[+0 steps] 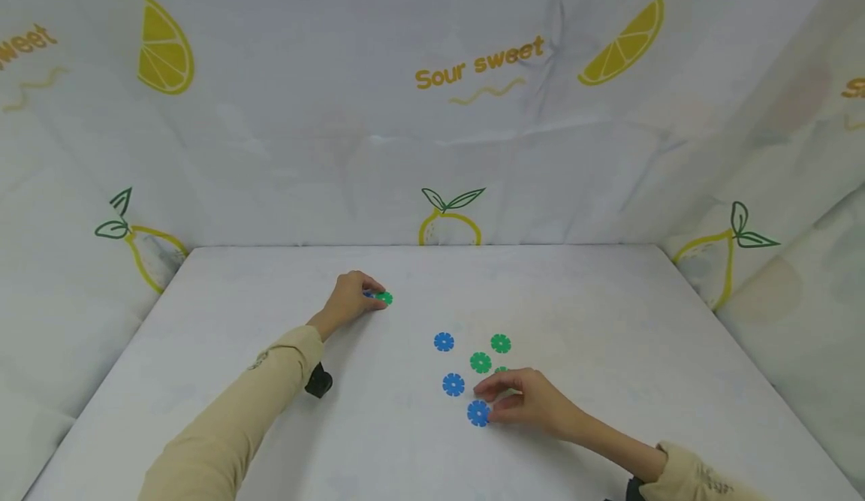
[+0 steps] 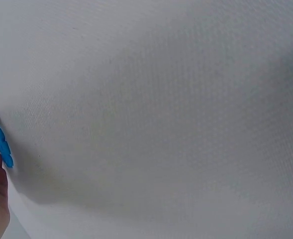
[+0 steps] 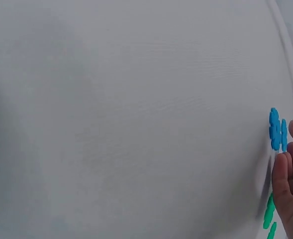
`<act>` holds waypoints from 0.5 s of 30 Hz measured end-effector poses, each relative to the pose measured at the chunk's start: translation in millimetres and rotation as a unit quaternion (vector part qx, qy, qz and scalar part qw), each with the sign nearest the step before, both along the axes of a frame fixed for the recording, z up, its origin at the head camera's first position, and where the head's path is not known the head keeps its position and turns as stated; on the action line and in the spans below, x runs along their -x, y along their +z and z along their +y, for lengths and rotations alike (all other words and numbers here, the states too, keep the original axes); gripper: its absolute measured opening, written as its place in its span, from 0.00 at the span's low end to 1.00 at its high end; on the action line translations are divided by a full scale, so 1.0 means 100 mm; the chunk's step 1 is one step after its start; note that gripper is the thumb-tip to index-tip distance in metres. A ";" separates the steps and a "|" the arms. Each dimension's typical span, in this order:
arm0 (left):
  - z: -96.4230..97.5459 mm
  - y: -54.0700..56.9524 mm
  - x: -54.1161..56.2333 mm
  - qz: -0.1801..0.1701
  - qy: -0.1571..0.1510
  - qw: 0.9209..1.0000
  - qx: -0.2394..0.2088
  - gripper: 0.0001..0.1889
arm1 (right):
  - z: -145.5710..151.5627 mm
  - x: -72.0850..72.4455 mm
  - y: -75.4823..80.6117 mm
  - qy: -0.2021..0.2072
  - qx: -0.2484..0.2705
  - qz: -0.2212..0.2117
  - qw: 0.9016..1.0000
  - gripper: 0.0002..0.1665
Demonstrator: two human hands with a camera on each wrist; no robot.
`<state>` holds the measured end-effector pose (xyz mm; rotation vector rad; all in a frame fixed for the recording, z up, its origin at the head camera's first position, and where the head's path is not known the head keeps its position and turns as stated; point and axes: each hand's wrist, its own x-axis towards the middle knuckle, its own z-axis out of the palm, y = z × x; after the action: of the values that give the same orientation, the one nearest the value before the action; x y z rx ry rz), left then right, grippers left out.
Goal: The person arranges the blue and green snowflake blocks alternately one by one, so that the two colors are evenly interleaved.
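Note:
Toward the back left of the table, my left hand point(image 1: 349, 300) pinches a green notched plastic disc point(image 1: 384, 298) at its edges, thumb on one side and fingertip on the other. A blue notched disc point(image 1: 368, 293) sits right beside it, partly behind the fingers; in the left wrist view this blue disc point(image 2: 3, 146) shows below the thumb. My right hand point(image 1: 534, 405) is low over the table with thumb and forefinger spread apart. Its thumb tip is at the right edge of a blue disc point(image 1: 478, 413); whether they touch I cannot tell.
Near the right hand lie two more blue discs point(image 1: 453, 384) and several green discs point(image 1: 480, 363), one partly hidden behind the fingers. A white cloth covers the table point(image 1: 595, 306). Lemon-printed white sheets point(image 1: 304, 148) stand behind and at both sides.

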<state>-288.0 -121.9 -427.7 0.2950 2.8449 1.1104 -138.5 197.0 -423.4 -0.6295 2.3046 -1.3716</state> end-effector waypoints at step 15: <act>-0.02 -0.03 0.01 0.005 -0.008 1.000 -0.001 0.14 | -0.05 -0.06 -0.05 0.013 -0.046 0.044 0.998 0.19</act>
<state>-289.0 -123.5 -430.5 0.3254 2.8457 1.1117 -132.9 191.7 -428.6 -0.7011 2.4036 -1.2402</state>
